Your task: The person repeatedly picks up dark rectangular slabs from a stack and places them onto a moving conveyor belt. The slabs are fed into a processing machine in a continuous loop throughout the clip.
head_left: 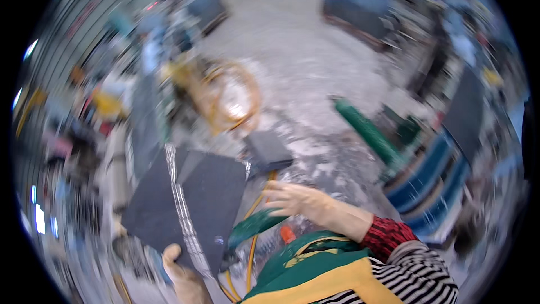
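two hands work a dark sheet point(185, 202): left hand point(179, 267) grips its near edge from below, right hand point(295, 200) hovers open just beside it. repositioning step, i judge; next needs a steady second grip.

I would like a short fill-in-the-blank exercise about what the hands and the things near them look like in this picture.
1. The left hand grips the lower edge of a dark ____ sheet.
2. The right hand is open, and its sleeve cuff is ____ and black.
3. A ____ hose runs along the floor between both hands.
4. The cylinder lying on the floor is ____.

Missing words: grey; red; yellow; green
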### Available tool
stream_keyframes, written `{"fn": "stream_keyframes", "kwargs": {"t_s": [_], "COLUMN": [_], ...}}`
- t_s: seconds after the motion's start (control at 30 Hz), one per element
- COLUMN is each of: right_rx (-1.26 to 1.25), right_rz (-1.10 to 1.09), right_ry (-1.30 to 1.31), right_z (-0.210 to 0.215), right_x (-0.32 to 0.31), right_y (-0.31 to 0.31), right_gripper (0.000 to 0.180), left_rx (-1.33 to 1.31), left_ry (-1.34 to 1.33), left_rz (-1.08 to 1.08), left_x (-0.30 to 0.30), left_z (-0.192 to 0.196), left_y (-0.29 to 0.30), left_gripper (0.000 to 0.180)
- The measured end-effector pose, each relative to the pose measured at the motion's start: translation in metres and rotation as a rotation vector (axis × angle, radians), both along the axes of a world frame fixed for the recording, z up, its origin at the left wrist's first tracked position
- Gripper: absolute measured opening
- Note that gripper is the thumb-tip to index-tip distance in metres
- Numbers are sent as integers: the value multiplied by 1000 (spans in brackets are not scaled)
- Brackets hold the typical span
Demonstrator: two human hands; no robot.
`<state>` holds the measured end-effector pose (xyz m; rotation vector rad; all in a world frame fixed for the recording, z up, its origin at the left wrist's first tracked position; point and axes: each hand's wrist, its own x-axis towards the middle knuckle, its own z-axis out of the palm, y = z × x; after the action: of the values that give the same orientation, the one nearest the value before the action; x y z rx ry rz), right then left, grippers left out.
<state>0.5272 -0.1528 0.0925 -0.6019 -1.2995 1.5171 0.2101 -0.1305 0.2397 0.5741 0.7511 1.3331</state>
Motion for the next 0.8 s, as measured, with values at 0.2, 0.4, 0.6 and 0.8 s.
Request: {"fn": "stream_keyframes", "kwargs": {"t_s": [0.2,0.4,0.6,0.8], "right_rx": [-699,-838,-798,-619], "right_rz": [-590,-1091,-1604,-1785], "right_ry": [439,501,705,1070], "right_z": [105,83,35,13], "right_x": [82,138,159,193], "right_y": [-118,-271,-334,-350], "right_gripper": [39,34,31,30], "left_rx": [-418,-421,100,37], "left_ry": [26,438,671,622], "left_rz": [-629,-945,-1300,-1497], "left_x": [137,345,477,560], "left_z": [-39,-59,-130,-137], "left_y": [19,-37,-80,-122], "left_gripper": [56,51,45,43]}}
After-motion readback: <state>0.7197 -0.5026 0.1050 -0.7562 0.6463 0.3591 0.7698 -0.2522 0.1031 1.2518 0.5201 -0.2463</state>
